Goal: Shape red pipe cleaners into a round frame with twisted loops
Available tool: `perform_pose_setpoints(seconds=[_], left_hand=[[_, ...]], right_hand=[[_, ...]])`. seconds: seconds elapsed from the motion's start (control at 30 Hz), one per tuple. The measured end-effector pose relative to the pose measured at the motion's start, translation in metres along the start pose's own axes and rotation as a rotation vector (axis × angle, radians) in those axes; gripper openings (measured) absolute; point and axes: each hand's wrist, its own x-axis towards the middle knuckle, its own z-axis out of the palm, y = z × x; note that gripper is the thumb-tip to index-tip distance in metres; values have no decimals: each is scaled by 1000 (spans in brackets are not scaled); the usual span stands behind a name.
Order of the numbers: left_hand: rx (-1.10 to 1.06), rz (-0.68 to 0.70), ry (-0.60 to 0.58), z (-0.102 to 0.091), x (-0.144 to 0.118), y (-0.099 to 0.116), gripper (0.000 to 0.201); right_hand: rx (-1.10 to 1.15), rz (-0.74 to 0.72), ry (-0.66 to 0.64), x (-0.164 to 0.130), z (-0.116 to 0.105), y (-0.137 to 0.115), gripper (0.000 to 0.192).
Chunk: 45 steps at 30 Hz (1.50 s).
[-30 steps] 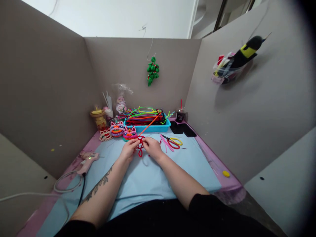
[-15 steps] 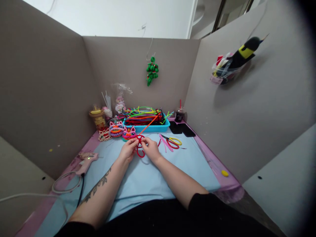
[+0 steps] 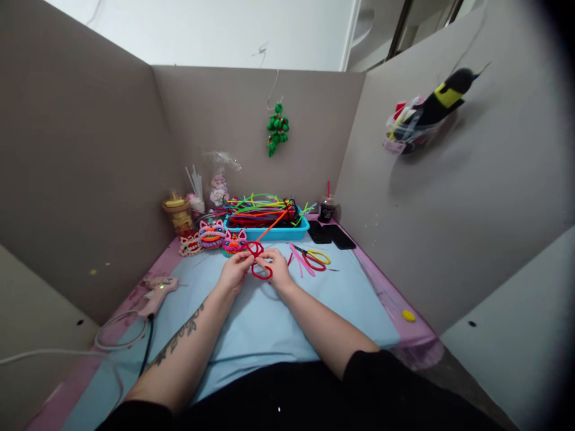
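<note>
Pinching red loops [image 3: 256, 252] in closed fingertips, left hand [image 3: 234, 271] and right hand [image 3: 275, 269], near blue tray [image 3: 287, 233] of coloured stems [image 3: 258, 209].

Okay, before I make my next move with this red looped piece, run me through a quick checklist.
1. Red looped piece held: ok, the left hand and right hand both pinch it.
2. Scissors nearby: ok, on the blue cloth to the right of the right hand.
3. Glue gun light on: ok, it glows.
4. Glue gun hot: cannot tell.
5. Orange strip fully inside the blue tray: not ok, it juts past the front rim.
</note>
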Motion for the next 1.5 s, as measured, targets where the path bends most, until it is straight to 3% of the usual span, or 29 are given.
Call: perform_pose_setpoints(seconds=[0.17,0.4,0.47,0.57,0.67,0.77,0.97,1.13,1.3,1.5], left_hand=[[57,10,-6,-1,0,-1,41],[90,-12,-44,4,-4,3,40],[89,-15,-42,4,-4,4,41],[58,1,-3,3,-1,3,41],[25,17,46,3,0,2,41],[0,23,60,3,0,2,42],[-83,67,81,3,-1,3,41],[-63,92,68,4,-2,3,39],[19,75,19,7,-7,7,38],[119,116,-24,14,-12,11,44]], right_hand=[[86,103,-48,-1,0,-1,13],[494,408,-30,3,8,8,18],[446,362,-81,5,5,9,15],[240,174,-89,6,-1,6,7],[93,-20,-32,3,-2,-4,21],[78,-155,-166,-4,1,-17,29],[-55,-317,-366,-13,3,-29,13],[-70,-351,-419,-14,4,-24,18],[113,-169,-380,-15,1,-31,6],[579,241,19,9,-11,-24,21]])
